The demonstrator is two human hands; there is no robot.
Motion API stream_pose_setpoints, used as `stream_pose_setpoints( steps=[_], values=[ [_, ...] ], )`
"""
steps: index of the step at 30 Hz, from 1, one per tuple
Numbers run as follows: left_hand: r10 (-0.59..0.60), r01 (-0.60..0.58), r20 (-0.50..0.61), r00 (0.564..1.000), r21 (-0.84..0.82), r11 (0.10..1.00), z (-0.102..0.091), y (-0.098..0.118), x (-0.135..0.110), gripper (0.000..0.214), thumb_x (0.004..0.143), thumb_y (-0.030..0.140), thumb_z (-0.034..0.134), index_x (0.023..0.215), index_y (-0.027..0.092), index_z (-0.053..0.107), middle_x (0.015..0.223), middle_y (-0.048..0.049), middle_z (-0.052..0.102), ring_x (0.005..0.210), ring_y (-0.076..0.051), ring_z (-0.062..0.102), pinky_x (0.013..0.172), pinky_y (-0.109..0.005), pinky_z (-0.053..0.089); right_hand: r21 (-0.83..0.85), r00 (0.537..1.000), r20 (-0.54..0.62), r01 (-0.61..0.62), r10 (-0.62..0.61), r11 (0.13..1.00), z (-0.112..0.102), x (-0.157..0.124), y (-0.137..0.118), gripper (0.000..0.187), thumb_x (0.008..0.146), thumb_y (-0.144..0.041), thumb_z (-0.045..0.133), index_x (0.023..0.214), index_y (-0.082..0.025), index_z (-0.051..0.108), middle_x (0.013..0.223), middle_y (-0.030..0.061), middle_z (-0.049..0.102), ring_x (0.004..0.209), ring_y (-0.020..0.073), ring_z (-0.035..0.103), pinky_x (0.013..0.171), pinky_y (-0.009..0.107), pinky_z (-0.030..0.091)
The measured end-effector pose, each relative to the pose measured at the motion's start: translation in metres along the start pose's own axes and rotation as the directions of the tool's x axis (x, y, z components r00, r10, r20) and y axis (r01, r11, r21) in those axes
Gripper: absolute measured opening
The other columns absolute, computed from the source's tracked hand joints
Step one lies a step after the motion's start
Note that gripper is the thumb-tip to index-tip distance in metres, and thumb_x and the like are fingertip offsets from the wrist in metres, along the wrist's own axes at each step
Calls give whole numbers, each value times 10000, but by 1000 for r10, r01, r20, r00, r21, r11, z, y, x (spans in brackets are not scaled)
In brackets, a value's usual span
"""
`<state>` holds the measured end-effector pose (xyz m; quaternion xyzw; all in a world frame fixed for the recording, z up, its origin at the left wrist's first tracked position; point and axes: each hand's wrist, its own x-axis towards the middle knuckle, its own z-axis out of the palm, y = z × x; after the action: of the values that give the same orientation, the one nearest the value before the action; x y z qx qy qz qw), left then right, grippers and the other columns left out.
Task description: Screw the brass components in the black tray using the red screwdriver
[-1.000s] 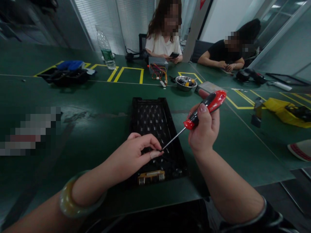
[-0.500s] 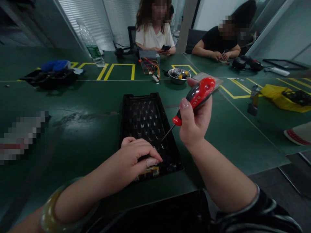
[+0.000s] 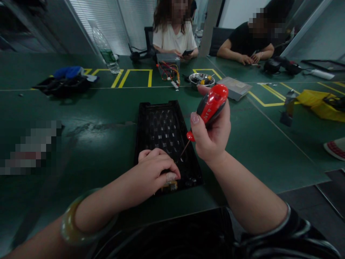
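My right hand (image 3: 212, 133) is wrapped round the handle of a red and black screwdriver (image 3: 212, 102). Its thin shaft slants down to the left into a black rectangular casing (image 3: 194, 162), beside my left fingers. My left hand (image 3: 157, 169) rests over the casing's near left part, thumb and forefinger pressed together. Whatever they may pinch is too small or hidden to name. Just below the left thumb shows part of a small circuit board (image 3: 172, 186) with a yellowish edge. Rows of shiny raised marks cover the casing's floor, and the screwdriver's tip is hard to make out.
Beyond the casing are a metal bowl (image 3: 202, 80) of tools, a grey box with coloured cables (image 3: 169, 66) and a flat grey plate (image 3: 237, 88). A black tray with blue items (image 3: 64, 81) and a plastic bottle (image 3: 106, 52) stand left. Two people sit opposite.
My right hand and the screwdriver have shifted a little left toward my left hand, the handle now steeper. My left hand keeps its place at the casing. The whole view has moved slightly.
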<state>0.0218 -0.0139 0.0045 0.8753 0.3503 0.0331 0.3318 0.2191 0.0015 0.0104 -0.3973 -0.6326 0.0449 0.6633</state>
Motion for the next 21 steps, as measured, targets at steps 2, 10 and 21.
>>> stream_pose_setpoints(
  steps=[2,10,21],
  values=[
    [-21,21,-13,1000,26,999,0,-1,1,157,958,358,645,929,354,800,1107,1,685,1196,-282,484,1031,-492,257,-12,1000,2,-12,13,1000,0,0,0,392,948,-417,587,1313,-285,532,1337,42,619,959,198,644,964,458,576],
    [-98,99,-21,995,10,995,2,-3,6,168,911,432,680,897,371,835,1143,-30,638,1223,-311,445,1112,-546,274,0,1000,15,1,-1,1000,0,0,1,405,953,-388,587,1336,-284,508,1347,45,619,1032,207,657,1006,465,568],
    [-143,144,-20,989,10,990,0,7,9,144,869,420,715,869,316,816,1150,-44,642,1245,-338,445,1112,-602,276,22,1000,-8,-17,17,1000,2,-1,1,393,953,-400,587,1325,-291,519,1315,43,627,1017,206,657,999,478,573]
  ],
)
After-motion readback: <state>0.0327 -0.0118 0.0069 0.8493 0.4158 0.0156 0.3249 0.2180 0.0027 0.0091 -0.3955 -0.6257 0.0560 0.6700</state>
